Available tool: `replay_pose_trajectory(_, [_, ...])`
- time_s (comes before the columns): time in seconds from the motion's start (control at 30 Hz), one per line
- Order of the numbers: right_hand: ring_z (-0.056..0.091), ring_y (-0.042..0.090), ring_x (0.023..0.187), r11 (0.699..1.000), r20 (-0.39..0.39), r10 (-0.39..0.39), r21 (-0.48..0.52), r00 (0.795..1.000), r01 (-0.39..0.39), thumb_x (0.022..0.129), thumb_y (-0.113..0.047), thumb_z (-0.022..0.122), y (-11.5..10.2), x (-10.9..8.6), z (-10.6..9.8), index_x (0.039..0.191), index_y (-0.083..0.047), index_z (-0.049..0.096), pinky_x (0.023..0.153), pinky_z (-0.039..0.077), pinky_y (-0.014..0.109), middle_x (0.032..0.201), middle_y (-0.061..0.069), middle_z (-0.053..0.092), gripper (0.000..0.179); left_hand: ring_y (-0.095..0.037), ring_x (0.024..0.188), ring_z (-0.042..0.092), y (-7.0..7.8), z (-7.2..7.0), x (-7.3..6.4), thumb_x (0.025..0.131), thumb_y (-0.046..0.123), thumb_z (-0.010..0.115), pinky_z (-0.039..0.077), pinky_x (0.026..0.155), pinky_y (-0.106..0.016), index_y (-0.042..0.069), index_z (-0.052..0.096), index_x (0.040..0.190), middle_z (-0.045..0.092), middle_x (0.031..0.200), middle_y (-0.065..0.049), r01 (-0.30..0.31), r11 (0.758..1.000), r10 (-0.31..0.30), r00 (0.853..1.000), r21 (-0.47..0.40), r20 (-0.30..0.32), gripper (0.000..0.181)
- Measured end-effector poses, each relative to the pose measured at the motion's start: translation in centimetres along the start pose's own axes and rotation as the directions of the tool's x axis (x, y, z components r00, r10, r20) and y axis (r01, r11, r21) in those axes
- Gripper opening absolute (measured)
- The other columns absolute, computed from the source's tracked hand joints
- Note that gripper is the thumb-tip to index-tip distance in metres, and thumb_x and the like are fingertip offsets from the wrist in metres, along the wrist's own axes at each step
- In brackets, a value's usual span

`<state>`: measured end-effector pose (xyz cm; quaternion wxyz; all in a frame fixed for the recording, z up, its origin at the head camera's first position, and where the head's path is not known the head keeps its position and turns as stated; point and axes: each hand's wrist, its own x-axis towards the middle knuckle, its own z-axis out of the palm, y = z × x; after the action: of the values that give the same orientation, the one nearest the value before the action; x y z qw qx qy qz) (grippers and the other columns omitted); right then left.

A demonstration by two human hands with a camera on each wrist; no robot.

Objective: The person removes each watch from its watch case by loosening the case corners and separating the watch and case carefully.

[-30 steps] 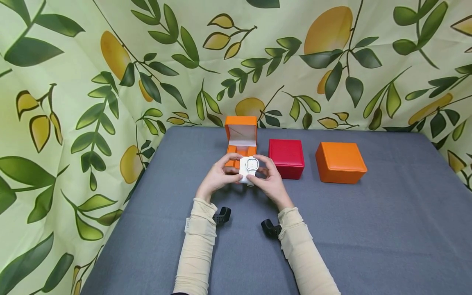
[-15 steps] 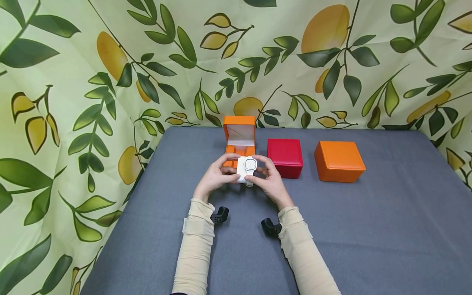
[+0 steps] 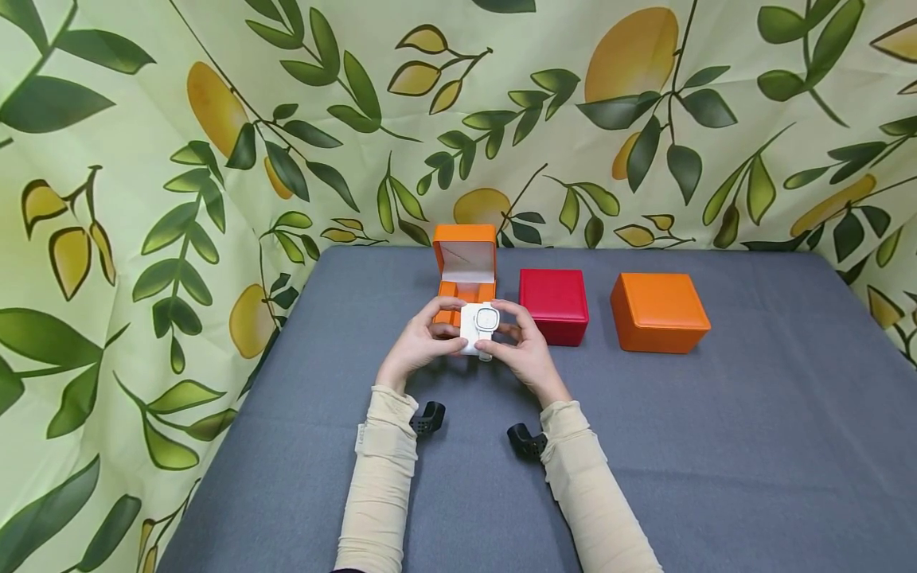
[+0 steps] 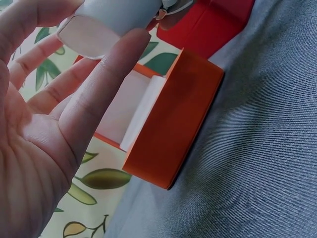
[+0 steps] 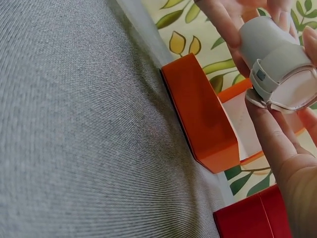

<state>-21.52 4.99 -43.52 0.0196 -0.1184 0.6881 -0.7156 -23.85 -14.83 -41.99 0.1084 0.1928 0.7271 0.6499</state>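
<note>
A white watch (image 3: 487, 320) is wrapped round the right-hand side of a white watch cushion (image 3: 467, 336), held up in front of an open orange box (image 3: 466, 232). My left hand (image 3: 421, 344) grips the cushion's bare end between thumb and fingers. At the other end, my right hand (image 3: 528, 356) pinches the watch and its strap (image 5: 280, 64), thumb below and index finger above. In the right wrist view the strap's buckle side faces the camera. Behind the hands, the orange box stands with its lid raised and a pale lining inside.
To the right of the open box stand a closed red box (image 3: 553, 296) and a closed orange box (image 3: 657, 304). All rest on a grey cloth-covered table (image 3: 752, 446). A leaf-patterned curtain (image 3: 544, 48) hangs behind and on the left.
Between one second and half a second ago, the whole head view shifts slightly. Both hands keep their hold on the cushion and watch, with almost no movement since.
</note>
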Motion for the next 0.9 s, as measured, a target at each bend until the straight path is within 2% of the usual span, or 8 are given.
replay_pose_trajectory(0.2, [0.053, 0.032, 0.115, 1.000, -0.005, 0.007, 0.000, 1.000, -0.007, 0.078, -0.006, 0.073, 0.70, 0.18, -0.29, 0.131, -0.020, 0.047, 0.075, 0.054, 0.025, 0.137, 0.005, 0.043, 0.060, -0.009, 0.076, 0.063, 0.05, 0.06, 0.02, 0.079, -0.007, 0.066, 0.053, 0.065, -0.022, 0.007, 0.046, 0.128, 0.043, 0.128, -0.012, 0.031, 1.000, -0.031, 1.000, -0.002, -0.001, 0.055])
replay_pose_trajectory(0.57, [0.056, 0.028, 0.108, 0.999, 0.008, -0.035, 0.027, 0.999, 0.035, 0.078, -0.002, 0.072, 1.06, 0.24, -0.41, 0.132, -0.013, 0.046, 0.073, 0.054, 0.023, 0.134, 0.010, 0.045, 0.061, -0.008, 0.077, 0.062, 0.05, -0.11, -0.13, 0.079, -0.008, 0.065, 0.053, 0.065, -0.022, 0.006, 0.048, 0.129, 0.045, 0.132, -0.014, 0.049, 0.999, -0.049, 0.999, 0.001, -0.006, 0.055])
replay_pose_trajectory(0.77, [0.057, 0.033, 0.110, 0.998, -0.033, -0.059, 0.001, 0.998, 0.059, 0.082, -0.006, 0.069, 1.14, 0.38, -0.53, 0.133, -0.007, 0.045, 0.076, 0.054, 0.021, 0.144, 0.011, 0.041, 0.056, -0.010, 0.079, 0.063, 0.00, 0.12, 0.07, 0.079, -0.005, 0.066, 0.053, 0.065, -0.024, 0.007, 0.048, 0.129, 0.047, 0.132, -0.014, 0.036, 0.999, -0.036, 0.999, 0.026, 0.000, 0.054])
replay_pose_trajectory(0.9, [0.057, 0.032, 0.111, 0.998, -0.067, -0.049, -0.038, 0.997, 0.046, 0.083, -0.006, 0.068, 1.11, 0.48, -0.52, 0.133, -0.009, 0.047, 0.076, 0.052, 0.019, 0.140, 0.009, 0.045, 0.054, -0.010, 0.079, 0.063, -0.01, 0.26, 0.17, 0.080, -0.004, 0.066, 0.053, 0.065, -0.025, 0.008, 0.048, 0.129, 0.047, 0.131, -0.014, 0.037, 0.999, -0.037, 0.999, 0.031, -0.008, 0.054])
